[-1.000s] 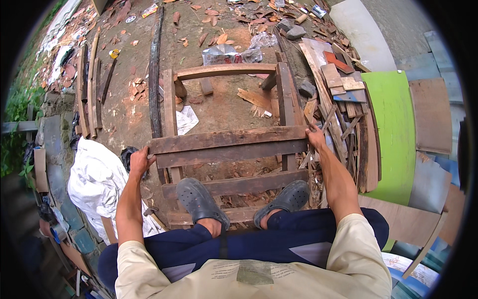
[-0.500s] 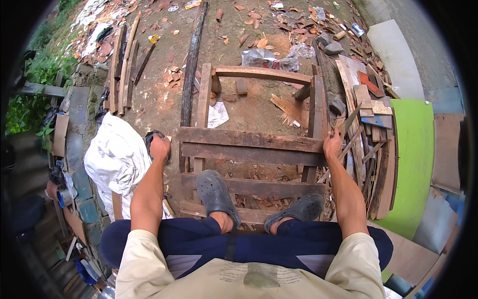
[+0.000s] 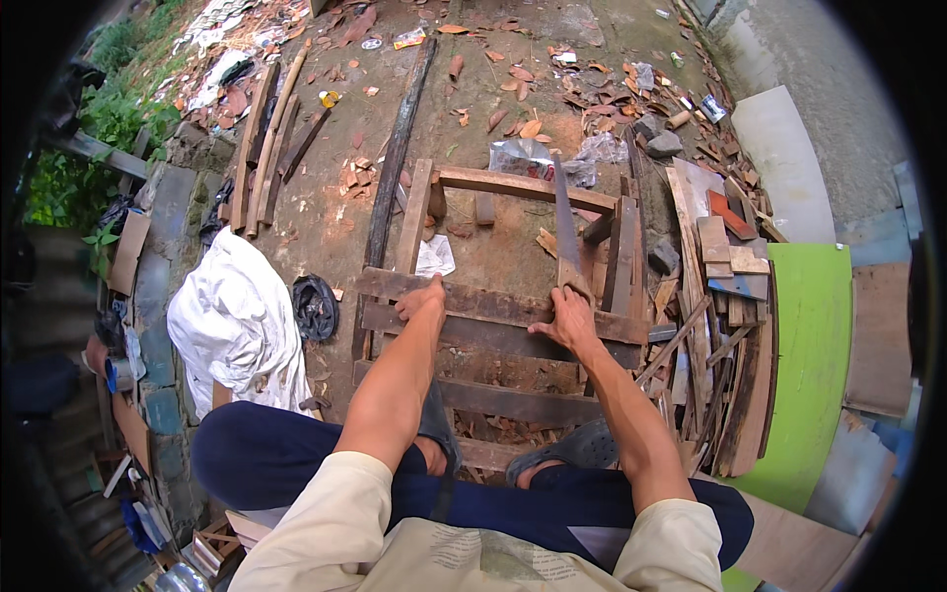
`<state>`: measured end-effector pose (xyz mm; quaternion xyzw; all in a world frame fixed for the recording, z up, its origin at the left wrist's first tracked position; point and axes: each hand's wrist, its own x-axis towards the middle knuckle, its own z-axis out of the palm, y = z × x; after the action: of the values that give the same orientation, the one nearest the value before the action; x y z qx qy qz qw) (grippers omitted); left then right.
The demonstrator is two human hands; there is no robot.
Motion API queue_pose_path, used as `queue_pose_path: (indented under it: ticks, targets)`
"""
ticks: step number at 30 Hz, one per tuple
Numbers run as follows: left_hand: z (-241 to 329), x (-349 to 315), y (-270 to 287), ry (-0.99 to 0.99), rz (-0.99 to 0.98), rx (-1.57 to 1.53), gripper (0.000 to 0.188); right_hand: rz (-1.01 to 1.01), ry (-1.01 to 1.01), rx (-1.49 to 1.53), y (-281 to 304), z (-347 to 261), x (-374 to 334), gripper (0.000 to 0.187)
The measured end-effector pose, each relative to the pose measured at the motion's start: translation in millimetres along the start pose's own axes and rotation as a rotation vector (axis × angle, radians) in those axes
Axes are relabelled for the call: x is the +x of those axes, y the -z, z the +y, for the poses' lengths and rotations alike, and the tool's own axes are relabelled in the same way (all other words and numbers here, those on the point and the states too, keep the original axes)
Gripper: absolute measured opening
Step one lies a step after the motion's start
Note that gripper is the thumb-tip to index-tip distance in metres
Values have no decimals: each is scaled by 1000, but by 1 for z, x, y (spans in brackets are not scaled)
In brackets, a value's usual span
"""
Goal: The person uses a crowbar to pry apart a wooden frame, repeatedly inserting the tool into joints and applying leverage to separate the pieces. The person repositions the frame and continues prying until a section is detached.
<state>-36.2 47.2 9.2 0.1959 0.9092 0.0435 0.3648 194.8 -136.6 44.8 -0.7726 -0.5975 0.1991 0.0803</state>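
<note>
Handsaw (image 3: pixel 565 225), one: gripped in right hand (image 3: pixel 571 321), blade toward twelve o'clock; dark plank (image 3: pixel 493 304), one: under both hands, long axis roughly nine-to-three, left hand (image 3: pixel 422 299) curled on its edge

left grip (image 3: pixel 421 298): on plank (image 3: pixel 498 305) | right grip (image 3: pixel 569 321): holding saw (image 3: pixel 566 232) | white cloth (image 3: pixel 237 321): left of plank

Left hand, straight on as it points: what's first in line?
Past the plank it rests on, the left hand would likely line up first with the white scrap; that seems to lie lower, on the ground, so the hand may pass above it.
</note>
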Motion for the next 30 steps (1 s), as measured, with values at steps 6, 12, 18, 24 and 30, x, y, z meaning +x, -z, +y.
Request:
queue_pose_path:
  ticks: [6,12,18,24,30]
  targets:
    - [20,-20,-15,-90,-40,-130,131,-44,-13,-22,-10,34,6,63]
    - [63,-55,-26,-518,-147,-712,107,26,48,339,41,56,21,52]
    - [153,-184,-9,-865,-275,-813,80,35,-81,426,138,59,30,58]
    - [201,-268,15,-1157,-348,-918,86,223,-69,496,185,57,24,60]
    - [201,-314,21,-1460,-327,-814,82,374,-149,633,200,78,11,62]
